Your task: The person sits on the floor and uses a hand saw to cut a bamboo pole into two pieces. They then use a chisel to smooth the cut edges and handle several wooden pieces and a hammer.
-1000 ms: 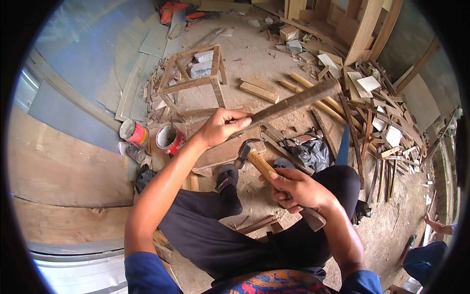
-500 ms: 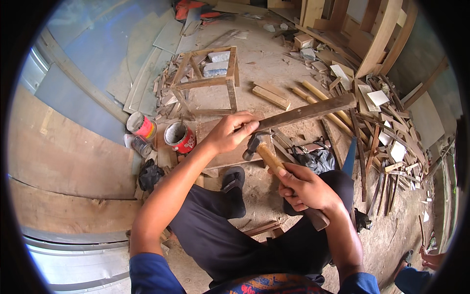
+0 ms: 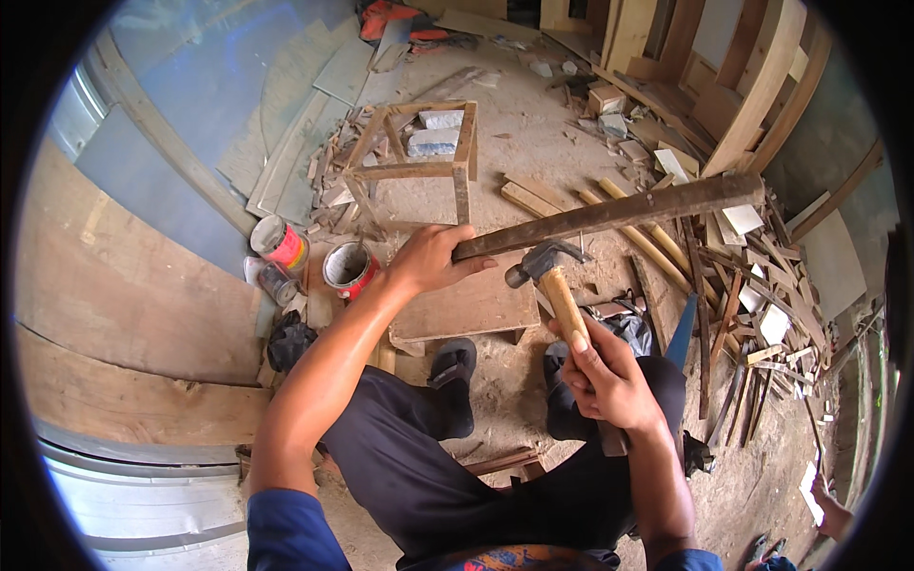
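Note:
My left hand (image 3: 436, 259) is closed around the near end of a long dark wooden strip (image 3: 619, 213), which slants up to the right in mid-air. Below the strip, my right hand (image 3: 605, 369) grips a claw hammer (image 3: 566, 303) by its pale wooden handle. The claw of the dark metal head points right, close to the underside of the strip. A thin nail-like piece (image 3: 583, 242) shows beside the claw; whether the claw touches it I cannot tell. Under my hands stands a low wooden bench (image 3: 466, 309), in front of my feet.
A small wooden frame (image 3: 405, 171) stands ahead, and paint tins (image 3: 349, 268) stand at the left. Scrap wood (image 3: 762, 285) is heaped on the right, near a blue saw-like blade (image 3: 682, 333). Another person's hand (image 3: 834, 514) shows at the lower right.
The wooden strip has shifted toward the upper right in the picture. The hammer's head has moved right, away from my left hand, and its claw now lies by the strip's underside.

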{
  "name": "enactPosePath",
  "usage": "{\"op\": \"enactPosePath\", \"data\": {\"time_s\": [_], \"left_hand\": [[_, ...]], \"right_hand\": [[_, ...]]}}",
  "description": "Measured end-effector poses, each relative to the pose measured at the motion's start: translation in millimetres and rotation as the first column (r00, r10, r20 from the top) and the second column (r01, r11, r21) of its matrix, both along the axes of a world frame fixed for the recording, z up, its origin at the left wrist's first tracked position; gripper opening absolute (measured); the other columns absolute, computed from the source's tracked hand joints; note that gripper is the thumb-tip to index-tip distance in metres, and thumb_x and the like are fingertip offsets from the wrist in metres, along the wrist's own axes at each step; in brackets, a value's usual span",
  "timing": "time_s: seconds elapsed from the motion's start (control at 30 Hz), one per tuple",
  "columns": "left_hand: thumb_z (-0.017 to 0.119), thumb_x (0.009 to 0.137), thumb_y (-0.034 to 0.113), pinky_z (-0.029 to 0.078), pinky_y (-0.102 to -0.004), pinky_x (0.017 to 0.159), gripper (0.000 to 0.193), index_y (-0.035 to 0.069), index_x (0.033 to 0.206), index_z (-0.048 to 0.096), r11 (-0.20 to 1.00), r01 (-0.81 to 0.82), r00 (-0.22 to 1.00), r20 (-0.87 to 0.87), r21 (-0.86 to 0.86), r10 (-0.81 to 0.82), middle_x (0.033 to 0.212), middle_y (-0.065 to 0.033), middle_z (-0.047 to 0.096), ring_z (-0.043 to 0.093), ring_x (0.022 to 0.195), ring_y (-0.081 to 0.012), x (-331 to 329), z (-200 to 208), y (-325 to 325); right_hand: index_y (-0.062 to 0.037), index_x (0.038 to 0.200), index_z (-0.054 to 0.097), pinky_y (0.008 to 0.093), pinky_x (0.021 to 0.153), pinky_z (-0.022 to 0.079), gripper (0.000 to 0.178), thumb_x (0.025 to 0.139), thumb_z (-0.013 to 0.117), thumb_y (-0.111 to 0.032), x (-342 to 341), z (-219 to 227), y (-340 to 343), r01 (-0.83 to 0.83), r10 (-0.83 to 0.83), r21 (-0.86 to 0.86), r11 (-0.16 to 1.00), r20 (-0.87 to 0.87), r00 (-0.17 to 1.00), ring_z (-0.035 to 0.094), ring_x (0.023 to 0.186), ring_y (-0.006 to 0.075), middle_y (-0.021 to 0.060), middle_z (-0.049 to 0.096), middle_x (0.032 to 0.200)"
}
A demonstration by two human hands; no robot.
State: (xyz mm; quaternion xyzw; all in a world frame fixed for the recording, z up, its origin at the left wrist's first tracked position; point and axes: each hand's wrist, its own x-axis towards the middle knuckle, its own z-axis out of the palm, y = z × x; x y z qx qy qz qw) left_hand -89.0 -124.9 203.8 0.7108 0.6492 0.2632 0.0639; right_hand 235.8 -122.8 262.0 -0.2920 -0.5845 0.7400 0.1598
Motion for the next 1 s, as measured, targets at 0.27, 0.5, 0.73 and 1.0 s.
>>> {"op": "enactPosePath", "data": {"time_s": [0.27, 0.5, 0.73, 1.0], "left_hand": [[0.070, 0.086, 0.055, 0.055, -0.0467, 0.069, 0.055, 0.001, 0.096, 0.067, 0.989, -0.143, 0.983, 0.120, 0.031, 0.138, 0.080, -0.0238, 0.070, 0.071, 0.082, -0.0415, 38.6, -14.5, 5.5], [0.070, 0.088, 0.048, 0.054, -0.0485, 0.069, 0.051, -0.002, 0.099, 0.066, 0.971, -0.231, 0.970, 0.068, -0.063, 0.235, 0.080, -0.0256, 0.069, 0.069, 0.082, -0.0438, 39.3, -5.5, -5.8], [0.073, 0.087, 0.044, 0.052, -0.0491, 0.069, 0.049, -0.004, 0.098, 0.066, 0.950, -0.303, 0.950, 0.060, -0.072, 0.307, 0.079, -0.0279, 0.068, 0.067, 0.082, -0.0473, 40.2, -4.6, -21.1], [0.071, 0.086, 0.048, 0.056, -0.0500, 0.070, 0.048, 0.001, 0.095, 0.068, 0.929, -0.362, 0.932, 0.003, -0.081, 0.364, 0.081, -0.0244, 0.070, 0.069, 0.082, -0.0434, 44.4, -4.4, -23.7]], "right_hand": [[-0.0039, 0.132, 0.050, 0.0212, 0.039, 0.028, 0.043, 0.108, 0.042, -0.039, -0.7, -17.4, 5.7, 0.152, -0.156, -0.097, 0.984, -0.038, 0.987, 0.034, 0.048, 0.0038, -0.0034, 0.039, 0.070], [-0.0011, 0.130, 0.049, 0.0224, 0.038, 0.030, 0.043, 0.109, 0.041, -0.037, -11.3, -24.9, 3.3, 0.171, -0.174, -0.092, 0.981, -0.024, 0.984, 0.034, 0.046, 0.0043, -0.0022, 0.039, 0.069], [-0.0061, 0.130, 0.049, 0.0217, 0.039, 0.026, 0.042, 0.108, 0.040, -0.041, -20.0, -29.3, -5.2, 0.167, -0.172, -0.115, 0.979, -0.028, 0.985, 0.031, 0.045, 0.0045, -0.0020, 0.038, 0.070], [0.0011, 0.125, 0.051, 0.0245, 0.038, 0.031, 0.045, 0.109, 0.039, -0.039, -30.0, -32.2, -10.3, 0.223, -0.228, -0.118, 0.968, -0.034, 0.973, 0.037, 0.045, 0.0050, -0.0020, 0.041, 0.067]]}}
